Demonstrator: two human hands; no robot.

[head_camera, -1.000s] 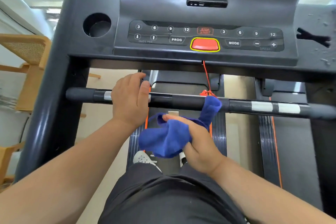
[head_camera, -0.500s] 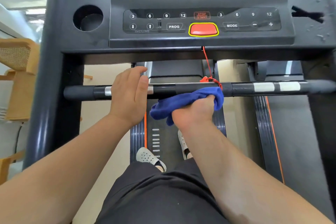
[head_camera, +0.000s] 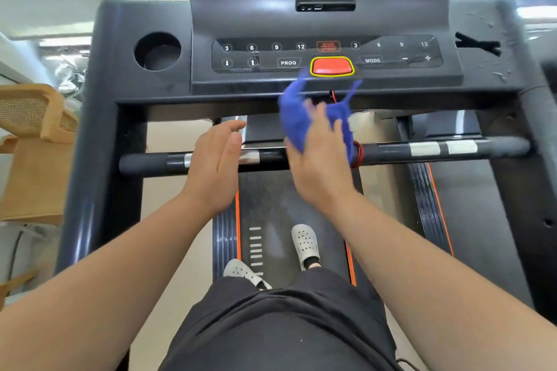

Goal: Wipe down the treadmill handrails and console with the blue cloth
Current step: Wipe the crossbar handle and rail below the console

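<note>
The blue cloth (head_camera: 297, 117) hangs, motion-blurred, in front of the lower edge of the dark console (head_camera: 327, 53), just under its red button (head_camera: 331, 66). My right hand (head_camera: 319, 159) holds the cloth from behind, above the black crossbar handrail (head_camera: 422, 149). My left hand (head_camera: 215, 161) lies over the crossbar left of centre, fingers straight and together. Part of the bar is hidden behind both hands.
A round cup holder (head_camera: 157, 51) sits in the console's left wing. A red safety cord (head_camera: 357, 153) is wound on the bar right of my right hand. Dark side uprights (head_camera: 99, 159) frame the belt (head_camera: 271, 205). A wooden chair (head_camera: 33, 135) stands at left.
My right hand has lifted the cloth from the crossbar up toward the console's lower edge. My left hand stays on the bar.
</note>
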